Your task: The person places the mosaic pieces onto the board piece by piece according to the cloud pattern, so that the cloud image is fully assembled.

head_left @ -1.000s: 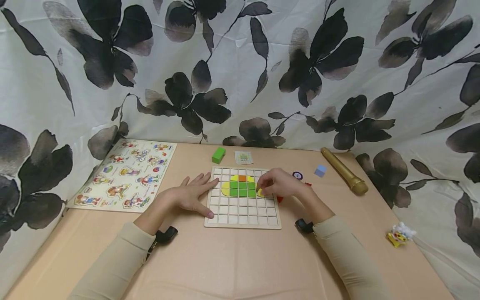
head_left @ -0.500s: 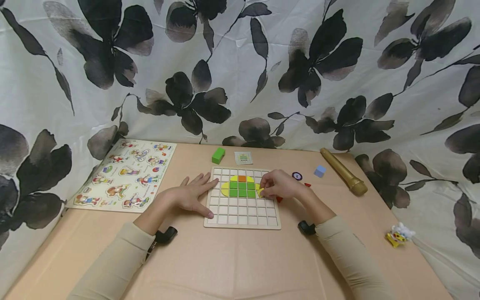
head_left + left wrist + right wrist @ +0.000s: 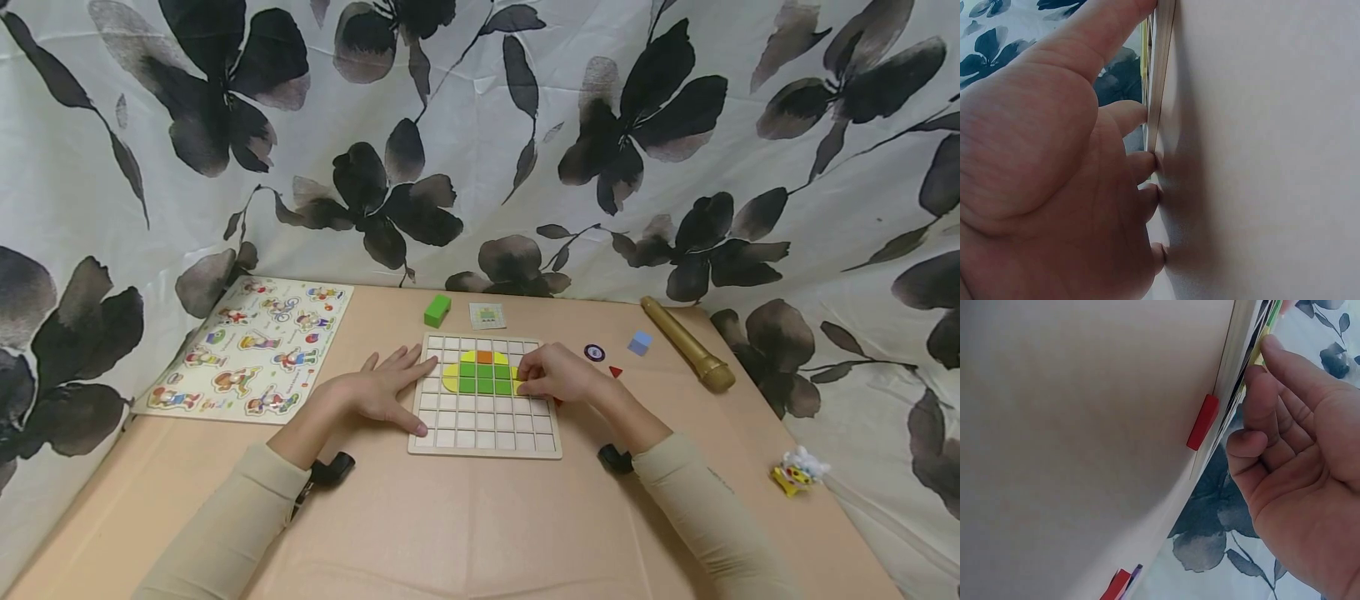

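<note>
A pale wooden grid board (image 3: 486,429) lies mid-table, bearing green square tiles (image 3: 486,386), an orange tile (image 3: 484,357) and rounded yellow tiles (image 3: 450,377). My left hand (image 3: 378,394) is spread at the board's left edge, thumb and fingertips touching it. In the left wrist view, its fingers reach along the board's wooden side (image 3: 1163,69). My right hand (image 3: 561,372) pinches a small yellow tile (image 3: 517,387) low at the right end of the green rows, fingers curled. The right wrist view shows thumb and forefinger meeting at yellow (image 3: 1259,357); the hand partly hides the board's right side.
Behind the board are a green block (image 3: 437,311) and a small pattern card (image 3: 488,315). To the right lie red triangles (image 3: 616,372), a round dark-rimmed piece (image 3: 594,352), a blue block (image 3: 640,342), a gold microphone-shaped object (image 3: 688,343) and a small toy (image 3: 799,469). A sticker sheet (image 3: 251,346) lies left.
My right hand shifts slightly and lowers the yellow tile flatter against the board, so less of it shows. The left hand stays still.
</note>
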Demonstrator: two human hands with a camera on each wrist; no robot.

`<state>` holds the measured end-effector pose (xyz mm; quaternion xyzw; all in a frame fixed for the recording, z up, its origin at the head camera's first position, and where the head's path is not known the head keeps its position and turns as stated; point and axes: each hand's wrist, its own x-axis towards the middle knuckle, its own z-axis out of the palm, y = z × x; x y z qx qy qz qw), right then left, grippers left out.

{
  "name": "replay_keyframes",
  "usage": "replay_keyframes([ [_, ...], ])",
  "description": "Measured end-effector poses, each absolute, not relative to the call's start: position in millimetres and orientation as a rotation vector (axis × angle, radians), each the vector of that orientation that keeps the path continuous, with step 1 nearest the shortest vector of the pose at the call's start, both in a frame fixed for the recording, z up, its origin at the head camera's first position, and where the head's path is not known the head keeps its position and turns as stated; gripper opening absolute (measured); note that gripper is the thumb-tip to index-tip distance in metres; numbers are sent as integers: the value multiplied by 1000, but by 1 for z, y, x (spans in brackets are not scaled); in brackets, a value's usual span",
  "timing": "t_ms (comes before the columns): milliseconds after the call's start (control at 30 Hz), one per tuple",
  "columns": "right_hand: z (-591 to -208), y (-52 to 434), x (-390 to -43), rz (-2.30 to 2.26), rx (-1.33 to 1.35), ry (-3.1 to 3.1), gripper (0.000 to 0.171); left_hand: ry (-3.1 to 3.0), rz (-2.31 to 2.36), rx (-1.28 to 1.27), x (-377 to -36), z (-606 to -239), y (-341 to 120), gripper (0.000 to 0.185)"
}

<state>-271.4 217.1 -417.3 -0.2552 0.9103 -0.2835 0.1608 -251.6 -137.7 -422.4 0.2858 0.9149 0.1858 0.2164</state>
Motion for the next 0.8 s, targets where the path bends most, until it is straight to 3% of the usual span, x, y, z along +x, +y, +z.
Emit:
replay_keyframes([
  [300,-410,228,-268,-795,-808,2658,20,2532,515,796,-252,-423,-138,120],
  [800,-388,333,-265,-1015,-501,2915,32,2532,512,778,-251,-422,-137,119],
])
